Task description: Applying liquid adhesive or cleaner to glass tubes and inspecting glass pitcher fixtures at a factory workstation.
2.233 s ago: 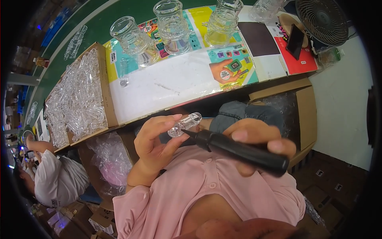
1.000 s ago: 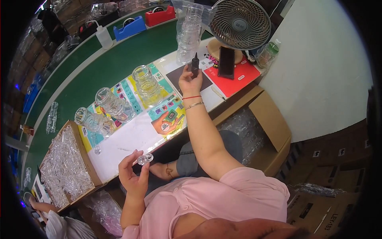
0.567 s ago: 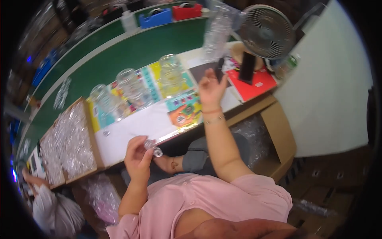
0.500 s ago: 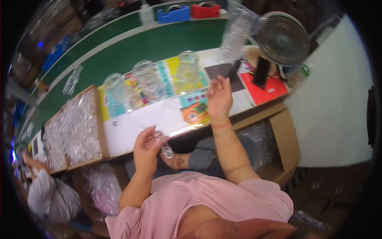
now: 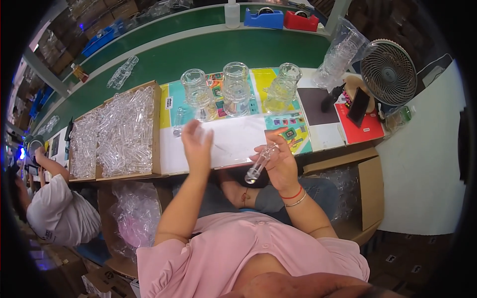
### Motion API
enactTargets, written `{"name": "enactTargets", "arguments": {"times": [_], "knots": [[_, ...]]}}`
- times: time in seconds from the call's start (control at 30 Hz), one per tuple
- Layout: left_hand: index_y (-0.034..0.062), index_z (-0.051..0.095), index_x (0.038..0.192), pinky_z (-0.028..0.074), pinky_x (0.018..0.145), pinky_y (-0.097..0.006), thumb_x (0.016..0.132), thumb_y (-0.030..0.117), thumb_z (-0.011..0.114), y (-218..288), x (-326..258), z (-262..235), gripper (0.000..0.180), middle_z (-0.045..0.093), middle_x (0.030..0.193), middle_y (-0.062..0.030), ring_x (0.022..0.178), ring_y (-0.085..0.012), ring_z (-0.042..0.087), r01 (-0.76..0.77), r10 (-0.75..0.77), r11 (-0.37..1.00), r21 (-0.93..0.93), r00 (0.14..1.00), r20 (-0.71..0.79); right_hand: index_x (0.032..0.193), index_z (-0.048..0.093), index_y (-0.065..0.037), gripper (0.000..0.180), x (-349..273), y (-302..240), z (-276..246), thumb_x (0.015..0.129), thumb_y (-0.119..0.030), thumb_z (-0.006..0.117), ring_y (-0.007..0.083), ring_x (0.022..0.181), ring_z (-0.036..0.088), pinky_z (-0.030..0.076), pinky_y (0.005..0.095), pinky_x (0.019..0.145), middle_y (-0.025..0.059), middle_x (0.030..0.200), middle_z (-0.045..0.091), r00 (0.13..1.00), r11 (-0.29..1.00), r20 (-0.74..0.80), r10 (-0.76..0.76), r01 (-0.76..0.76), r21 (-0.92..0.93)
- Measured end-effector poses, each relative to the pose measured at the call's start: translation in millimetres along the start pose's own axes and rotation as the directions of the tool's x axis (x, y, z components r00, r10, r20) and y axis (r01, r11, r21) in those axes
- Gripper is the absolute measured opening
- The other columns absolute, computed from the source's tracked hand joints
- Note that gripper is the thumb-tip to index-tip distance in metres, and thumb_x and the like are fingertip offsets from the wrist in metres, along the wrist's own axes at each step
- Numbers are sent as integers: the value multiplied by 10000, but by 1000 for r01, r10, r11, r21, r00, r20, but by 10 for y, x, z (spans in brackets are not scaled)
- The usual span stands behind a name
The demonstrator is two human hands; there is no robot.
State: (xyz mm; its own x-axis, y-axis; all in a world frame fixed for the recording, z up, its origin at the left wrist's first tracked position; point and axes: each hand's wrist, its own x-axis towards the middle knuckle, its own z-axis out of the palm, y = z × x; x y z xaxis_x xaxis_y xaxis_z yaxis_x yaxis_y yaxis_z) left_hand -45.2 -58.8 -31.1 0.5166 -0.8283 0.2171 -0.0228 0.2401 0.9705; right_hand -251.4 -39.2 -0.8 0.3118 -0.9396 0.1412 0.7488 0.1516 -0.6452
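Observation:
In front of me, near the table's front edge, my right hand [image 5: 282, 166] grips a small clear glass tube [image 5: 261, 164] with a rounded bulb at its lower end. Motion smears the fingers of my left hand [image 5: 198, 146], which is above the white sheet [image 5: 226, 134]. Beside those fingers lies another small clear piece [image 5: 179, 119]. Three larger clear glass vessels with wide round mouths stand in a row beyond my hands: a left one [image 5: 197, 94], a middle one [image 5: 235, 89] and a right one [image 5: 283, 89].
At left is a cardboard box [image 5: 156, 129] full of clear glass tubes. A phone [image 5: 358, 107] rests on a red booklet [image 5: 370, 128] near a fan [image 5: 388, 72]. Bagged glassware [image 5: 338, 59] stands behind. Tape dispensers [image 5: 263, 19] line the back ledge. Another person [image 5: 62, 208] sits far left.
The small glass tube has passed from my left hand to my right. My right hand has come down toward the front edge, and my left has moved forward over the sheet. The view has shifted.

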Motion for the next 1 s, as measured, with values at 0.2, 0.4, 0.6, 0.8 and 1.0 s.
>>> {"name": "enactTargets", "arguments": {"times": [0.2,0.4,0.6,0.8,1.0], "knots": [[-12,133,1366,295,1016,-349,700,2,672,-142,688,36,856,316,1358,-177,1250,-257,332,106,-105,994,-31,994,23,1184,417,-72,314,-28,-45,17,892,-146,506,232,875,607,504,350,791,166,1024,578,988,996,-130,87,-91,-25],[-25,470,1052,374,931,-319,718,111,692,-8,508,-11,423,529,1112,-142,1083,-228,493,105,-142,964,242,979,143,1184,461,-55,316,-67,-68,20,892,-162,518,217,858,606,495,336,801,141,1048,565,992,997,-115,56,-61,-37],[76,227,1333,479,850,-410,699,536,664,351,-525,-203,897,373,1299,-168,1078,-297,506,610,-380,651,-452,777,502,1183,460,-27,370,-221,-116,46,867,-188,566,237,872,613,504,341,784,157,1039,573,999,991,-37,32,-37,-131],[97,114,1368,392,950,-451,551,525,781,560,-985,-233,1139,276,1355,-126,1201,-302,372,202,-93,929,-309,938,333,1173,462,12,392,-387,-111,112,841,-140,604,239,909,607,496,333,812,185,1057,568,994,921,105,-32,70,-383],[124,69,1323,379,967,-454,577,355,830,689,-1080,-204,1090,287,1309,-164,1176,-300,404,186,-51,915,-359,934,354,1129,501,32,347,-427,-108,186,814,-59,618,238,969,576,476,340,839,157,1015,564,979,862,168,-115,183,-472]]}}
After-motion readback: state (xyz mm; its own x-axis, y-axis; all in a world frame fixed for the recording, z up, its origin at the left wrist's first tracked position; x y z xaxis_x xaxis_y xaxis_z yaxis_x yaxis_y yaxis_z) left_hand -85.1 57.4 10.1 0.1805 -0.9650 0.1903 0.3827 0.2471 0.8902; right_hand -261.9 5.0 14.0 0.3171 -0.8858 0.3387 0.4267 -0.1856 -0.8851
